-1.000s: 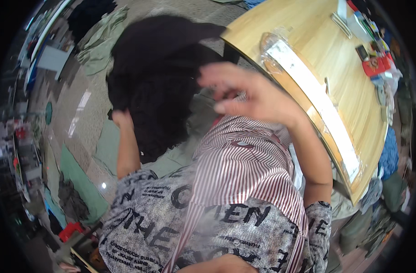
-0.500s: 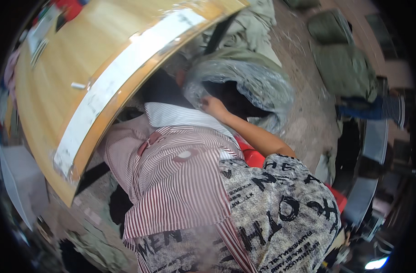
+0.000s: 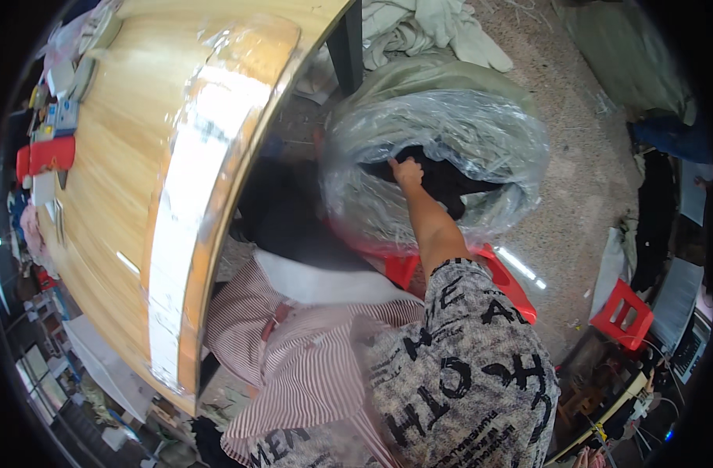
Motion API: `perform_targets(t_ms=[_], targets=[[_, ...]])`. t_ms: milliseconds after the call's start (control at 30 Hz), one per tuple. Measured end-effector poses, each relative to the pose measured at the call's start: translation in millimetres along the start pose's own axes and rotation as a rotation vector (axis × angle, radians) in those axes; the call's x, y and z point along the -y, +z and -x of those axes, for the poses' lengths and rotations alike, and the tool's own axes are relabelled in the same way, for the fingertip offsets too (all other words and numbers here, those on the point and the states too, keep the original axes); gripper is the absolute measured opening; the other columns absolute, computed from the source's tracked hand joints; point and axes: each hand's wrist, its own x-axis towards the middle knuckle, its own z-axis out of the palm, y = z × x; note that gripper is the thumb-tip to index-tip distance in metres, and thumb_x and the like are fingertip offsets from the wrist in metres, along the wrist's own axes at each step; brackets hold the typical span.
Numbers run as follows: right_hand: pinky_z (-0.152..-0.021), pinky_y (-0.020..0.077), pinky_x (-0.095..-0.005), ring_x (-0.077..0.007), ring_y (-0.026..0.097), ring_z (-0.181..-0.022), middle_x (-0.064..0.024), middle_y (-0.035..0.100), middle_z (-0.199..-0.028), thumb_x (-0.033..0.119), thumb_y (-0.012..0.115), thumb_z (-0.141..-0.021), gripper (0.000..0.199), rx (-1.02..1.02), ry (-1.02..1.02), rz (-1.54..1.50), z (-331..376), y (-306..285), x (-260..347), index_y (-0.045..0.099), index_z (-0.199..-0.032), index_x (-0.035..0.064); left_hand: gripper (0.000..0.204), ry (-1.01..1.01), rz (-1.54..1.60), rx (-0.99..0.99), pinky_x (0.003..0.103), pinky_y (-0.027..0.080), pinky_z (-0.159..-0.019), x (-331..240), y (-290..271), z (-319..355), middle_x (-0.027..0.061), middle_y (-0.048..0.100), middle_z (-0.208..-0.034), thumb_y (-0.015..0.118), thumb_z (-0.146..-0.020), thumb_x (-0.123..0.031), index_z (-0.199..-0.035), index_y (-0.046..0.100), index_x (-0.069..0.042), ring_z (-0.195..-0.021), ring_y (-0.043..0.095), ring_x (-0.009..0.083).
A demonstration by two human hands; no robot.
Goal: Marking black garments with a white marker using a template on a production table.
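My right hand (image 3: 407, 171) reaches into the mouth of a large bag lined with clear plastic (image 3: 450, 109). Its fingers are curled closed on black cloth (image 3: 446, 183) that lies inside the bag. The bag's outer layer is grey-green and stands on the floor beside the table's leg. My left hand does not show. A red-and-white striped apron (image 3: 309, 351) covers my lap, with a pale band along its far edge.
To the left is a wooden table (image 3: 106, 187) with a white strip taped along its edge. A red stool (image 3: 403, 269) is partly visible beneath me. Pale cloth (image 3: 430, 31) lies on the floor behind the bag. Another red stool (image 3: 622, 314) is at the right.
My view has swung toward the bag, which appears more fully. My right hand has moved from the bag's near-left rim onto the black cloth in its mouth.
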Motion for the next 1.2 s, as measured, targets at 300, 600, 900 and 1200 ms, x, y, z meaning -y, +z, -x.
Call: perform_targets(t_ms=[300, 600, 900, 1200], targets=[[-0.098, 0.041, -0.0434, -0.0364, 0.05, -0.117, -0.0213, 0.056, -0.122, 0.048, 0.068, -0.075, 0.058, -0.001, -0.234, -0.183, -8, 0, 88, 0.062, -0.117, 0.0082, 0.025, 0.355, -0.145, -0.088, 0.035, 0.049, -0.072, -119, -15, 34, 0.0131, 0.064, -0.089, 0.051, -0.085, -0.014, -0.1, 0.063, 0.002, -0.08, 0.061, 0.0268], [-0.095, 0.0426, -0.0413, -0.0339, 0.054, -0.113, -0.0209, 0.059, -0.117, 0.041, 0.07, -0.073, 0.056, 0.195, -0.498, -0.271, -46, 0, 29, 0.062, -0.116, 0.0067, 0.025, 0.572, -0.347, -0.199, 0.035, 0.048, -0.074, -161, -12, 49, 0.0135, 0.064, -0.09, 0.051, -0.085, -0.013, -0.1, 0.063, 0.003, -0.082, 0.061, 0.0266], [-0.076, 0.0475, -0.0326, -0.0222, 0.062, -0.083, -0.0144, 0.066, -0.092, 0.01, 0.07, -0.064, 0.048, 0.473, -0.374, -0.555, 33, -85, 0, 0.062, -0.108, -0.004, 0.025, 0.744, -0.365, -0.132, 0.035, 0.048, -0.076, -135, -16, 71, 0.0138, 0.064, -0.091, 0.05, -0.085, -0.011, -0.1, 0.063, 0.004, -0.083, 0.061, 0.0264], [-0.065, 0.0464, -0.0256, -0.0131, 0.059, -0.064, -0.0019, 0.061, -0.073, -0.001, 0.063, -0.06, 0.035, 0.505, -0.389, -1.023, 216, -177, 19, 0.062, -0.094, 0.0021, 0.024, 0.973, -0.356, -0.041, 0.036, 0.048, -0.077, -125, -20, 43, 0.0141, 0.064, -0.092, 0.05, -0.085, -0.01, -0.1, 0.063, 0.005, -0.085, 0.061, 0.0262]])
